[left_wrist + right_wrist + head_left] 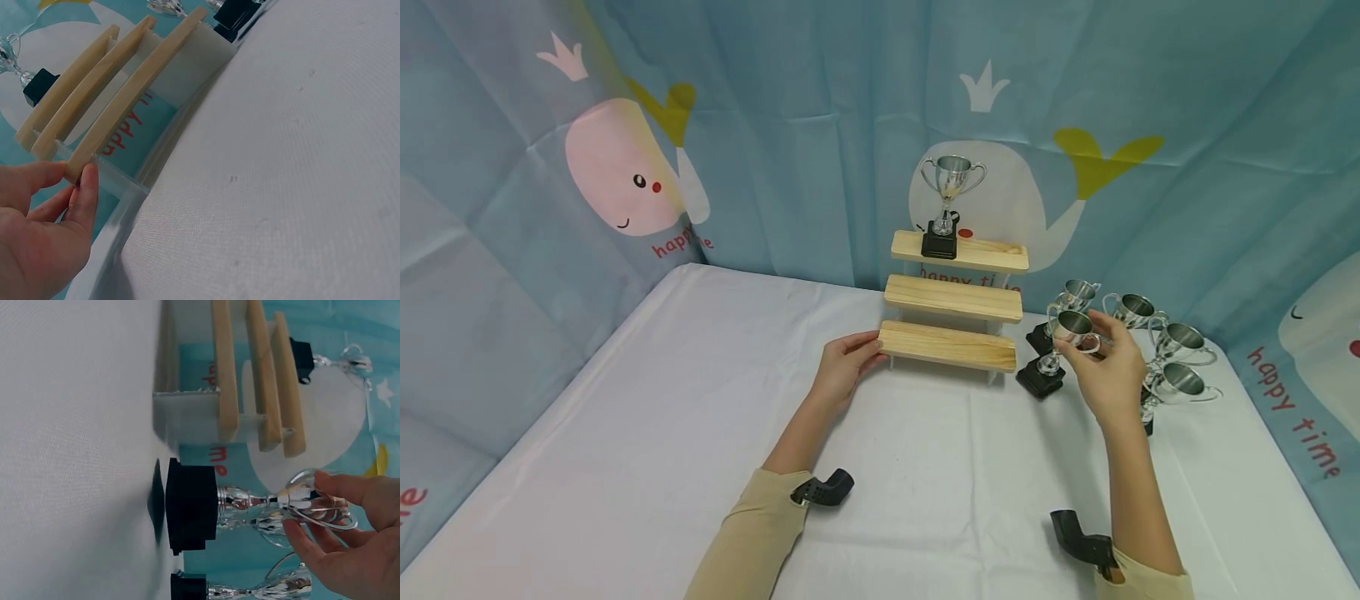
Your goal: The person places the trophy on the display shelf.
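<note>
A three-tier stand with wooden shelves (pixel 951 345) on clear supports stands at the back of the table. My left hand (pixel 841 372) pinches the left end of its lowest shelf, thumb above and fingers below in the left wrist view. To the right of the stand, my right hand (pixel 1111 373) holds a silver trophy cup (pixel 1041 379) by its bowl. In the right wrist view, the held trophy's black base (pixel 190 506) seems slightly off the cloth, with a dark shadow beside it. Another trophy (pixel 940 242) stands upright on the top shelf.
Several more silver trophies (pixel 1180 340) are grouped on the right of the table, behind and beside my right hand. White cloth (pixel 910 475) covers the table. A blue curtain (pixel 775 167) with whale prints hangs close behind the stand.
</note>
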A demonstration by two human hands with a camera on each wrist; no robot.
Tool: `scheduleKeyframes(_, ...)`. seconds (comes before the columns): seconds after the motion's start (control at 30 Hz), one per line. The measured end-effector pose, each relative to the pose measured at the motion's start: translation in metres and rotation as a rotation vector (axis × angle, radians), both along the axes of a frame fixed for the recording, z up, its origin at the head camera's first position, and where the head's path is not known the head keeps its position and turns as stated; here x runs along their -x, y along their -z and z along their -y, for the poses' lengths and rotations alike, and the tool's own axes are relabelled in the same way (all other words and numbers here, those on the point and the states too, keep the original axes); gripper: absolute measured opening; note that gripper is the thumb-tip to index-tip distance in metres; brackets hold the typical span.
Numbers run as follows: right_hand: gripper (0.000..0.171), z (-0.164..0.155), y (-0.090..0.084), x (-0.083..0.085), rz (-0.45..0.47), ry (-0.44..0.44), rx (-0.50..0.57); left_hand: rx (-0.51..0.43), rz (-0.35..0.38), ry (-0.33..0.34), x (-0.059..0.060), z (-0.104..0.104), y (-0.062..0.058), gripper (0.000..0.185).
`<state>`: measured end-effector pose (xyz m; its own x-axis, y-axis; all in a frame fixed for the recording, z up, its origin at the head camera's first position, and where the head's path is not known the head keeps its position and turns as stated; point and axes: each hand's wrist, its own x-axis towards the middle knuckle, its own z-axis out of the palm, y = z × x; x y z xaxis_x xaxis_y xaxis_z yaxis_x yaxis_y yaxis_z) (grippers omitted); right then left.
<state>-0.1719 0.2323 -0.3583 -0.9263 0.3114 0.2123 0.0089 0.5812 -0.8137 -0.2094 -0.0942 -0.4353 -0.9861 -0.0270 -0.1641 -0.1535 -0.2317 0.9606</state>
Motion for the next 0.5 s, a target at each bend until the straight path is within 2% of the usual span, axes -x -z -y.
scheduleKeyframes(0.3,0.065,0.0003,-0.0057,-0.0009,0.032,-0.093,0.029,-0.009,0.002,0.006,-0.0004,0.0004,-0.0013,0.035)
scheduleKeyframes(0.5,0.066,-0.0009,-0.0086,-0.0021,0.019,-0.137,0.041,-0.019,0.002,0.006,-0.0009,0.0,-0.003,0.035)
